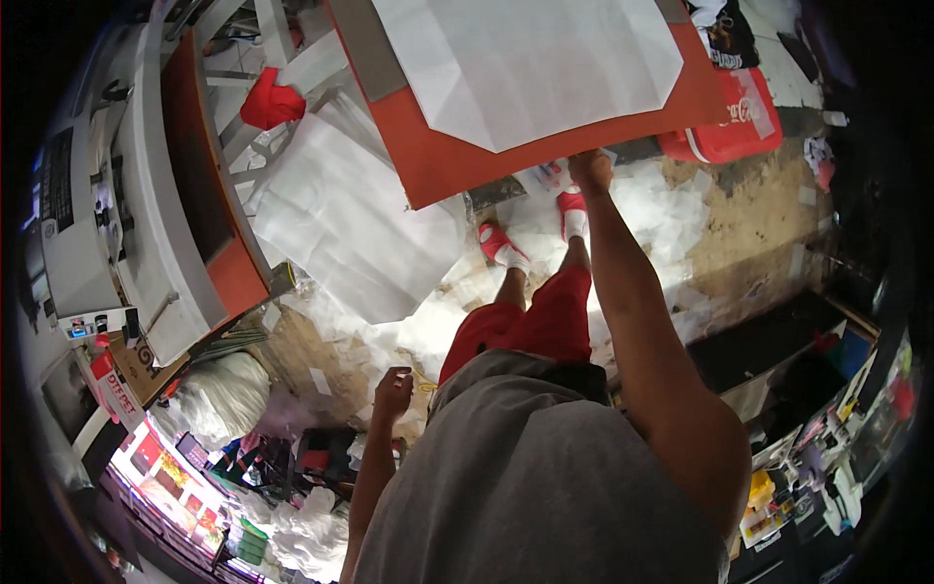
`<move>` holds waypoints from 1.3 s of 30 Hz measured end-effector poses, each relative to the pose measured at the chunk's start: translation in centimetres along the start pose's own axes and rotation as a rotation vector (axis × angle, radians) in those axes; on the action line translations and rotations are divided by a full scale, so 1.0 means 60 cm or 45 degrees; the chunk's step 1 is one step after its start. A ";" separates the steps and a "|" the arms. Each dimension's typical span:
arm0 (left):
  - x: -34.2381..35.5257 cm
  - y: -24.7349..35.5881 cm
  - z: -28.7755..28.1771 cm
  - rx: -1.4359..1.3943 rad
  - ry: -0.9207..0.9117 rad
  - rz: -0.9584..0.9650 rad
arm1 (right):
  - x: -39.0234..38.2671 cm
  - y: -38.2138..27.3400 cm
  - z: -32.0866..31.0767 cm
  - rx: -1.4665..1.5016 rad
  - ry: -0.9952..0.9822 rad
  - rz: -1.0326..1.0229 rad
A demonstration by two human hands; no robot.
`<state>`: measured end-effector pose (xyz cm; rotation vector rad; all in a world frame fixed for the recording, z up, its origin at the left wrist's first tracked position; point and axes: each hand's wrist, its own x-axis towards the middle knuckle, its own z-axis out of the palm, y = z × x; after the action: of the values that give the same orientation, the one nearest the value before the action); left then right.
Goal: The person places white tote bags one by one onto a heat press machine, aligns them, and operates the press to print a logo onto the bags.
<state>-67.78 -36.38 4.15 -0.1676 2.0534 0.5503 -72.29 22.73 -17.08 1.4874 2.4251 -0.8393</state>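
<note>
My right hand (592,172) reaches forward to the near edge of a red-orange board-topped table (457,173). Its fingers are closed beside a whitish, see-through piece with coloured print (547,179); what they grip is partly hidden by the table edge. On the table lies a large white sheet (545,73) with cut-off corners. Low at my side hangs my left hand (393,394), its fingers loosely bent and apart, with nothing in it. Another big white sheet (360,214) rests lower down, left of the table.
White scraps (662,224) cover the floor around my feet. A red cooler box (725,127) stands right of the table. To the left are a long grey-white machine (161,214) with an orange edge, a red cloth (272,99) and a stuffed white bag (224,394). Shelving (778,380) stands at the lower right.
</note>
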 end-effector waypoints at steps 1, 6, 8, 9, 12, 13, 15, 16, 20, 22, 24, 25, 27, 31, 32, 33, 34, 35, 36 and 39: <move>0.005 0.000 -0.002 0.001 0.002 -0.001 | -0.003 -0.001 -0.001 -0.024 -0.025 -0.001; 0.018 -0.023 -0.009 -0.033 0.033 0.026 | -0.026 -0.027 -0.008 -0.165 0.443 -0.063; 0.021 -0.024 -0.007 0.049 0.060 0.036 | -0.034 -0.029 -0.022 -0.008 0.498 -0.142; 0.022 -0.019 -0.005 0.080 0.068 0.045 | -0.033 -0.027 -0.030 0.112 0.433 -0.172; 0.035 0.023 0.010 0.118 0.069 0.127 | -0.034 0.007 -0.051 0.397 0.244 -0.135; 0.043 0.045 0.015 0.133 0.048 0.190 | -0.027 0.023 -0.055 0.428 0.168 -0.104; 0.059 0.095 0.028 0.167 0.062 0.335 | -0.009 0.054 -0.052 0.201 0.031 -0.126; 0.067 0.119 0.033 0.183 0.069 0.393 | 0.002 0.067 -0.047 0.002 -0.057 -0.109; 0.079 0.186 0.036 0.075 0.048 0.404 | 0.021 0.095 -0.023 -0.722 -0.289 -0.415; 0.075 0.194 0.035 0.039 0.042 0.375 | 0.015 0.090 -0.015 -0.757 -0.213 -0.400; 0.068 0.187 0.036 0.016 0.047 0.346 | 0.004 0.079 -0.012 -0.147 -0.157 -0.157; 0.064 0.180 0.038 0.040 0.044 0.319 | -0.001 0.071 -0.011 0.102 -0.143 -0.015; 0.061 0.161 0.043 0.102 0.039 0.265 | -0.003 0.057 -0.006 0.305 -0.249 -0.042; 0.065 0.119 0.052 0.195 0.014 0.253 | 0.003 0.055 0.010 -0.279 -0.146 -0.282; 0.067 0.109 0.052 0.209 0.012 0.254 | 0.001 0.060 0.014 -0.309 -0.063 -0.229; 0.070 0.100 0.052 0.229 0.011 0.240 | 0.000 0.066 0.017 -0.174 0.011 -0.079; 0.074 0.092 0.051 0.195 0.004 0.236 | -0.002 0.073 0.019 0.022 0.078 -0.086; 0.076 0.084 0.051 0.165 -0.002 0.212 | -0.007 0.080 0.019 0.135 0.092 -0.040; 0.079 0.078 0.049 0.141 -0.003 0.173 | -0.012 0.085 0.018 0.207 0.099 0.032; 0.086 0.066 0.045 0.167 0.020 0.248 | -0.020 0.086 0.012 0.240 0.151 -0.135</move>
<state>-69.70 -31.14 -0.14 0.1072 2.1262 0.5321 -67.33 23.22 -19.08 1.5222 2.5936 -1.0570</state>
